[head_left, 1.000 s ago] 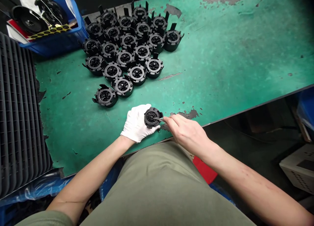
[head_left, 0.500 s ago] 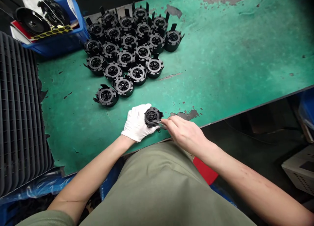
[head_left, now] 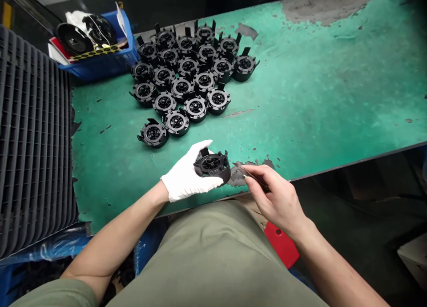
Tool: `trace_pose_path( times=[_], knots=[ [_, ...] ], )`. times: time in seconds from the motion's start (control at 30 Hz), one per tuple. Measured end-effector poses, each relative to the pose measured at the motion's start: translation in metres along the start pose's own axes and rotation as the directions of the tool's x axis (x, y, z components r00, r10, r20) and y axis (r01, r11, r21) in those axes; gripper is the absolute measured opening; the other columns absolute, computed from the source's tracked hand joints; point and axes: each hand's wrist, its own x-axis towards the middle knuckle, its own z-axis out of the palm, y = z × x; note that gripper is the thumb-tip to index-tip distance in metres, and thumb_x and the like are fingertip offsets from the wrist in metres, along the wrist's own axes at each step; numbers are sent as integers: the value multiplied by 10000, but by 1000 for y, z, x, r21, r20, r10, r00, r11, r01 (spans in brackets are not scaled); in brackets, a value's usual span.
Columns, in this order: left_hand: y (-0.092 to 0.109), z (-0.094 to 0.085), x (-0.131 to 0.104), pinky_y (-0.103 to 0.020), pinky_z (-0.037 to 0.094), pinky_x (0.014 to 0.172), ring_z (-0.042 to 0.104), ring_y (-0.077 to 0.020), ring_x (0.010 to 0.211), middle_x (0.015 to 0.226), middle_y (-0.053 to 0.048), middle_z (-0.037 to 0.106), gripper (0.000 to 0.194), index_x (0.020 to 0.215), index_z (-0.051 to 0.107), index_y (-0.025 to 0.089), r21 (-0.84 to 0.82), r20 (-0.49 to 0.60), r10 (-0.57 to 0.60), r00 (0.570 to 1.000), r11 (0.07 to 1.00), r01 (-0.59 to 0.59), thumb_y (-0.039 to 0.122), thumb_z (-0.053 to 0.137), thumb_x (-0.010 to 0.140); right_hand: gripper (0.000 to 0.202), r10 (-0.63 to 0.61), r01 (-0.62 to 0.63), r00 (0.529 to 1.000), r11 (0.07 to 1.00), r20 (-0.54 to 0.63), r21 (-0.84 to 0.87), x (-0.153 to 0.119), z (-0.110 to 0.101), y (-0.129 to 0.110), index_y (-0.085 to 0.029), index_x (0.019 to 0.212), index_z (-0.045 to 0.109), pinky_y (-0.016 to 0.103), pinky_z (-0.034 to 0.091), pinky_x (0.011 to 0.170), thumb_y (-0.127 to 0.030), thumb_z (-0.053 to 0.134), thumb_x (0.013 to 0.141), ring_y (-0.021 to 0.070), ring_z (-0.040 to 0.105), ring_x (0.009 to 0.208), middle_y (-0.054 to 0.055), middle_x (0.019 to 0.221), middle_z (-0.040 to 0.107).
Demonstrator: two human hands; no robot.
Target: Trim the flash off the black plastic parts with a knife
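Observation:
My left hand (head_left: 187, 175), in a white glove, is wrapped round a round black plastic housing (head_left: 212, 164) with upright tabs. Its thumb lies along the near side and the fingers are behind it. The housing is tilted, its ribbed face up, just above the table's front edge. To the right, my bare right hand (head_left: 273, 193) grips a thin dark tool (head_left: 255, 178) that looks like tweezers; the fingers hide much of it. The tool's tip points toward the housing but stands apart from it. Several similar black housings (head_left: 182, 88) stand grouped on the green table (head_left: 300, 102).
A blue bin (head_left: 100, 66) with black parts and papers stands at the back left. Stacked dark ribbed trays (head_left: 33, 142) line the left side. Below the table's front edge are a red object (head_left: 282, 244) and a blue plastic-lined container (head_left: 50, 251).
My right hand has drawn the tool away from the housing, to the right and down. My left hand has tilted the housing, so its side wall and tabs show. The whole view has shifted slightly.

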Motion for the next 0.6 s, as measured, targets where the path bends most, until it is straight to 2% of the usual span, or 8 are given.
trace_pose_path(
  times=[0.13,0.27,0.33,0.43,0.5,0.6],
  knots=[
    [21,-6,-3,-457,668,964,747,-307,1165,1402,-139,673,1067,1649,348,254,-48,61,-67,996,996,70,408,917,759,227,90,-85,995,992,-46,92,-1,-2,-4,-271,1297,691,346,624,866,-258,629,1079,211,765,999,58,1168,782],
    [30,-7,-5,-432,680,906,753,-296,1126,1367,-130,685,1072,1654,333,251,-63,91,-64,994,996,70,391,910,761,228,95,-90,995,989,-41,115,-1,-2,-3,-273,1300,696,354,629,894,-270,635,1080,210,766,1000,61,1171,780],
    [32,-6,-5,-445,674,925,754,-293,1111,1353,-127,685,1087,1660,307,247,-20,80,-38,996,999,39,398,903,763,232,93,-88,995,990,-38,114,-1,-2,-3,-268,1304,696,368,634,902,-278,633,1081,220,769,1012,72,1184,781],
    [32,-3,-7,-542,587,1110,704,-347,1229,1407,-160,644,1134,1644,332,218,243,-44,111,993,965,-97,456,935,714,234,98,-92,994,990,-55,103,-1,-3,-4,-265,1304,694,382,637,917,-287,638,1078,229,771,1022,78,1197,783],
    [32,0,-8,-585,511,1191,647,-390,1316,1439,-183,615,1169,1631,354,201,465,-114,263,958,866,-183,534,953,684,234,96,-89,993,991,-69,102,-2,-3,-5,-269,1304,692,380,634,929,-279,641,1076,224,769,1023,73,1197,783],
    [34,4,-11,-583,508,1171,640,-400,1298,1418,-186,622,1205,1644,319,211,695,-115,450,886,674,-252,652,922,699,247,82,-73,994,991,-75,115,-3,-3,-7,-275,1313,688,375,634,925,-270,651,1069,227,762,1043,74,1210,776]
  ],
)
